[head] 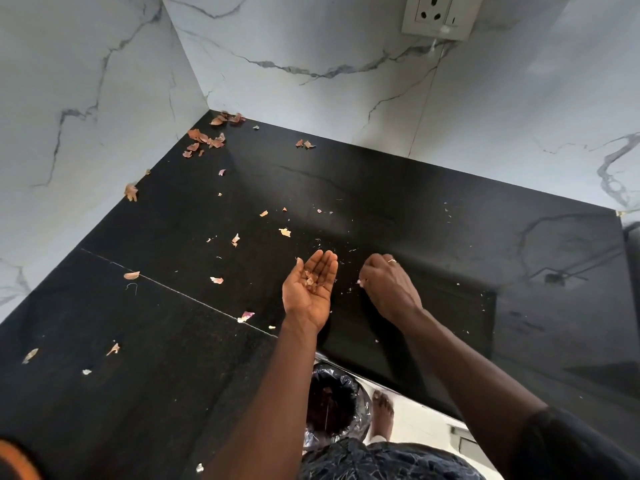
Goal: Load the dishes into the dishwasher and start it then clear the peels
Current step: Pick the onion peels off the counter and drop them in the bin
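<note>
The right hand hides its grip; an arm half-covers the bin.

A single wide-angle view, worn on the person's head, looks forward and steeply down onto a black countertop, facing the corner where two marble walls meet. It sits close above the counter's front edge: both forearms enter from the bottom border, a lined bin on the floor shows below that edge, and a wall socket meets the top border.
</note>
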### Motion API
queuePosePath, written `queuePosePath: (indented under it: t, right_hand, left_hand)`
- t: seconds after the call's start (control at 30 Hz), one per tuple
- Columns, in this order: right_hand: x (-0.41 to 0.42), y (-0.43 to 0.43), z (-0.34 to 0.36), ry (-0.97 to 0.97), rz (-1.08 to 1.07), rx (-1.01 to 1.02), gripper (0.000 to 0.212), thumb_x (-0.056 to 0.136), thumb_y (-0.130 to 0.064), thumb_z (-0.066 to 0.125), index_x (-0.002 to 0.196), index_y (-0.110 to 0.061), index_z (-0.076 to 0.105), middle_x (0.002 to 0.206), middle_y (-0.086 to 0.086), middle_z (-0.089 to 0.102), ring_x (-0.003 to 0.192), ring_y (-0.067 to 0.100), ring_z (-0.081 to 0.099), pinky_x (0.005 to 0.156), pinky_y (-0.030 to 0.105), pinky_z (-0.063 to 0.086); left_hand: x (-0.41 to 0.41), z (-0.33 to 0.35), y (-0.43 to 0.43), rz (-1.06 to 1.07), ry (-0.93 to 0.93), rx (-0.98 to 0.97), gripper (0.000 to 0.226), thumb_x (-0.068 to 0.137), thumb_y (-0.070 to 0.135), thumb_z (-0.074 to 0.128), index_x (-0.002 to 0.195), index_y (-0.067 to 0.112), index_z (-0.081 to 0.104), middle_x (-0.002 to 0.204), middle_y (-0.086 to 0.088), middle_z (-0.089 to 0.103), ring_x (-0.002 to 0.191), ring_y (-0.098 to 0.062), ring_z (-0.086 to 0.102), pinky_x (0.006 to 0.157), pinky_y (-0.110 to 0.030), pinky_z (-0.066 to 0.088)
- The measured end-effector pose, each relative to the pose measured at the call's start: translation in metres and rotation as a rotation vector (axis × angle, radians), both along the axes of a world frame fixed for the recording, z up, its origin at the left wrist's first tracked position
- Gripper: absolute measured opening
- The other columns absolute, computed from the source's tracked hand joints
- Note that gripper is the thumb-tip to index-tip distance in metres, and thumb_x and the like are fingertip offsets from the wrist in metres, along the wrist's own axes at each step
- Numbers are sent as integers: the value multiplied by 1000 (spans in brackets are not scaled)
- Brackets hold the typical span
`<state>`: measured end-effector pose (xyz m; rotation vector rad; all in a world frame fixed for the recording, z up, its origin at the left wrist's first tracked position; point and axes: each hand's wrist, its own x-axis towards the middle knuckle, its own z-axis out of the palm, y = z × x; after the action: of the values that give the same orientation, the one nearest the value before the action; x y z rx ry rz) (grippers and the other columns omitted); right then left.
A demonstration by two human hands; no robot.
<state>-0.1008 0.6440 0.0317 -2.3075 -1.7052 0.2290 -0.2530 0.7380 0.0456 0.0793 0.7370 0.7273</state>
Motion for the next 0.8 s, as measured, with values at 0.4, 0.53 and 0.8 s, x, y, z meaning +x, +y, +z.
queuePosePath:
  t: [0.4, 0.53, 0.8]
  right_hand:
    - [-17, -4, 5, 72, 46, -176, 25, 96, -17, 62, 120, -17, 64, 114, 2, 53, 105, 21, 52, 82, 33, 52]
    - [-30, -1, 8, 14, 38, -195, 9, 94, -11, 58, 95, -13, 67, 94, 1, 52, 87, 20, 57, 64, 29, 42]
    - [-28, 7, 13, 217, -261, -156, 16, 85, -11, 49, 73, -13, 60, 75, 0, 61, 71, 24, 60, 50, 30, 35]
  left_hand:
    - [-1, 2, -6, -2, 1, 1, 44, 107, 30, 42, 117, -6, 64, 115, -25, 69, 110, -34, 68, 96, -39, 57]
    - [-2, 1, -7, -12, 6, 1, 44, 107, 30, 41, 117, -6, 64, 114, -25, 70, 109, -33, 69, 97, -39, 56]
    - [-3, -2, -10, -19, 21, 21, 45, 107, 30, 41, 119, -7, 63, 116, -26, 68, 111, -35, 68, 96, -39, 57]
